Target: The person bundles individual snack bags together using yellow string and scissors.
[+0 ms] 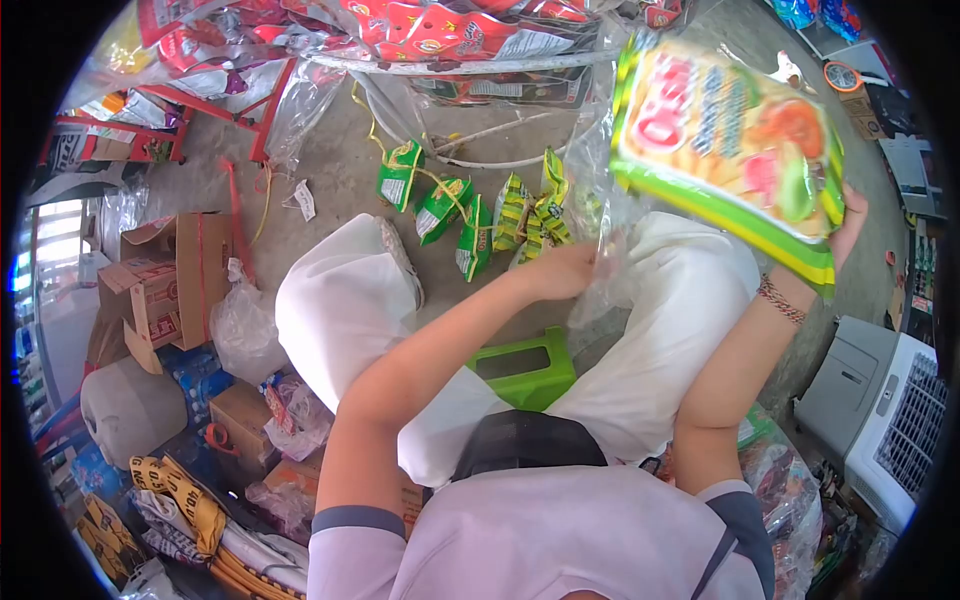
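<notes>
My right hand (pixel 848 222), a bracelet at its wrist, holds up a large green and yellow snack packet (pixel 735 150) by its right side. The packet hides most of the fingers and is slightly blurred. My left hand (pixel 575 272) is closed on a crumpled clear plastic bag (pixel 603 215) between my knees; its fingertips are partly hidden in the film. Just beyond that hand hang striped yellow-green packets (pixel 530 215). Several small green packets (pixel 443 208) are strung beside them on a yellow cord (pixel 425 172).
A green plastic stool (pixel 535 370) is under me. Ahead stands a white-framed rack (pixel 470 68) with red snack bags (pixel 430 30). Cardboard boxes (pixel 170 290), a white plastic bag (pixel 245 325) and a grey jug (pixel 130 410) crowd the left. At right is an air cooler (pixel 880 410).
</notes>
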Demonstrator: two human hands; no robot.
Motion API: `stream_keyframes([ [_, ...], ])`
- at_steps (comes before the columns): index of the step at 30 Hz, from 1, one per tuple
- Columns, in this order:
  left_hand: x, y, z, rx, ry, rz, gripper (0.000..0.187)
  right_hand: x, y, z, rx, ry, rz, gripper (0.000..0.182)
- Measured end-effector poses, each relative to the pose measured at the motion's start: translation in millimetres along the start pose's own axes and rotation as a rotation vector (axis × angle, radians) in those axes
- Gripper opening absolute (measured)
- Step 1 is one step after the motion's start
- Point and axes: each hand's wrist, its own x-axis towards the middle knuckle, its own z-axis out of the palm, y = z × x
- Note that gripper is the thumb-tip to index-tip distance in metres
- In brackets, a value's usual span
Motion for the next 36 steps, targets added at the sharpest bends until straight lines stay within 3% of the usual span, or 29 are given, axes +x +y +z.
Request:
stream_keyframes([
  [3,-6,50,-39,-0.026,-0.092,-0.293,0.043,5,3,-6,0.102,-0.141,0.009,0.051],
  [4,-8,51,-55,0.158,0.031,-0.171,0.042,1,9,-4,0.065,-0.137,0.031,0.053],
  [7,-37,78,-98,-0.787,0.270,-0.039,0.082,-5,30,16,-0.055,-0.129,0.122,0.057],
  [8,-47,77,-110,-0.999,0.117,0.088,0.068,-4,36,20,-0.159,-0.081,0.124,0.056],
  [9,-50,82,-109,-0.905,0.261,0.058,0.062,-5,44,26,-0.262,-0.030,0.123,0.056],
  [10,-51,88,-103,-0.808,0.399,0.029,0.057,-12,55,67,-0.412,0.185,0.074,0.042],
  [11,-52,90,-100,-0.710,0.534,0.000,0.052,-2,51,44,-0.370,0.001,0.203,0.037],
  [12,-54,82,-106,-0.824,0.492,0.008,0.042,15,41,-1,-0.326,-0.181,0.332,0.031],
  [14,-62,73,-116,-0.714,0.484,0.036,0.041,14,42,11,-0.523,-0.107,0.333,0.024],
  [17,-68,70,-118,-0.597,0.561,0.093,0.034,9,30,23,-0.389,-0.052,0.046,0.030],
  [19,-70,67,-117,-0.364,0.628,0.085,0.031,7,25,20,-0.205,-0.200,0.136,0.041],
  [21,-76,74,-113,-0.115,0.657,-0.081,0.029,1,34,19,-0.050,-0.276,0.190,0.049],
  [22,-77,78,-110,0.008,0.666,-0.163,0.028,-1,37,21,-0.098,-0.360,0.226,0.052],
  [24,-74,68,-102,0.065,0.647,-0.072,0.027,-7,45,28,-0.195,-0.527,0.302,0.061],
  [27,-71,68,-91,-0.004,0.575,-0.006,0.025,-10,73,40,-0.252,-0.398,0.326,0.060],
  [28,-72,75,-89,-0.017,0.541,-0.025,0.024,-3,81,39,-0.038,-0.445,0.363,0.058],
  [31,-64,69,-82,-0.096,0.524,0.027,0.024,5,97,45,0.533,-0.211,0.488,0.053],
  [35,-59,66,-78,-0.119,0.547,0.037,0.022,9,109,45,0.542,0.030,0.437,0.054],
  [36,-59,69,-77,-0.099,0.551,0.025,0.021,9,111,44,0.553,-0.141,0.455,0.055],
])
